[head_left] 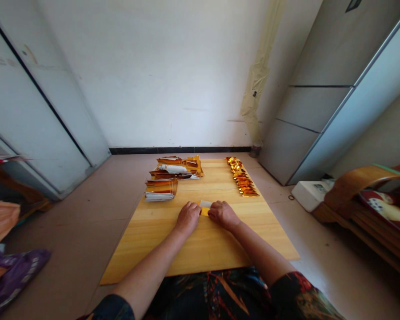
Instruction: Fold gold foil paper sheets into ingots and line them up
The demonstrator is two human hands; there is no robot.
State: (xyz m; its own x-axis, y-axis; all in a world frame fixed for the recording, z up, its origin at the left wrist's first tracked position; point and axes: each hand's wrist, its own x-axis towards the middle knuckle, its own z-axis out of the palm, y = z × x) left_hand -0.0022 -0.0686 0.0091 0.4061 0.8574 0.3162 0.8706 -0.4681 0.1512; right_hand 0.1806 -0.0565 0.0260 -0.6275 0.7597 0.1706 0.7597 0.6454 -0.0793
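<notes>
Between my two hands, over the middle of the wooden table (186, 258), is a small gold-and-white foil sheet (205, 208). My left hand (188, 217) has its fingers curled on the sheet's left end. Its right end is pinched under the curled fingers of my right hand (224, 214). The fingertips and the sheet's ends are partly hidden. Beyond my left hand lie stacks of flat gold-and-white foil sheets (162, 184), with a white roll-like piece (172, 169) among them. Past my right hand runs a row of shiny folded gold foil pieces (245, 181).
A white wall (160, 80) stands behind the table. To the right are a grey refrigerator (306, 106), a white box (309, 194) and a wooden seat (360, 213). A pale cabinet (40, 98) is at left, with a purple bag (23, 269) on the near left.
</notes>
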